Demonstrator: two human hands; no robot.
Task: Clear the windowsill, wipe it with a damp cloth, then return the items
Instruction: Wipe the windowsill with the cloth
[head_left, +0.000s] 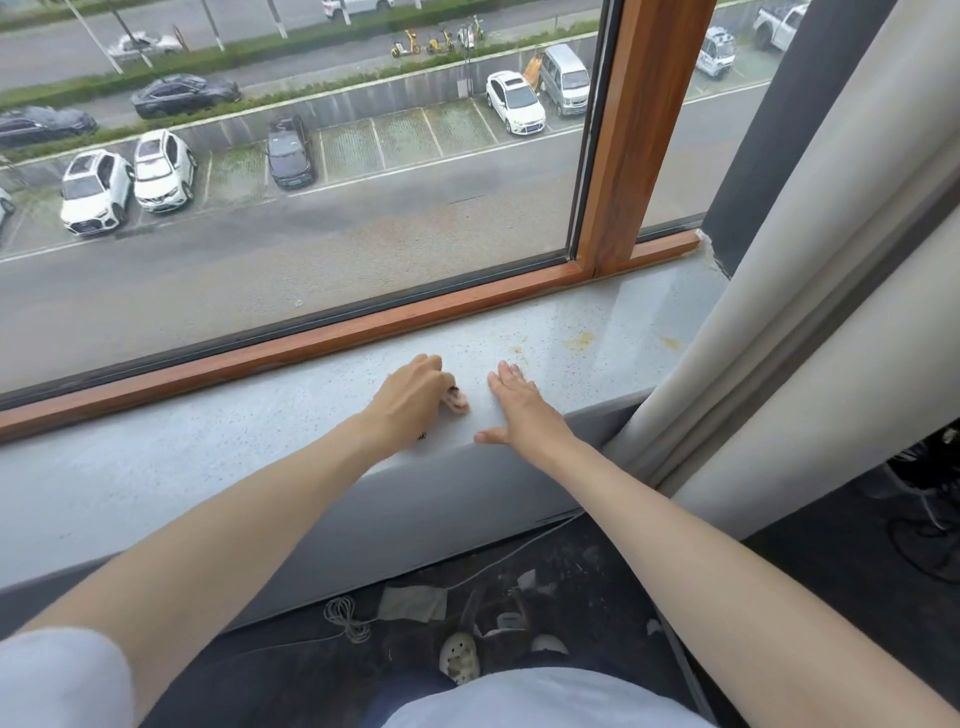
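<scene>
Rightward, yellow stains spot the windowsill near a curtain.

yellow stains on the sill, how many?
3, on the windowsill: small stain just past the right hand, larger stain further right, third stain beside the curtain, which may hide more.

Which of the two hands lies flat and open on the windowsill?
The right hand: its fingers are straight, palm down. The left hand is curled round a small pinkish thing.
</scene>
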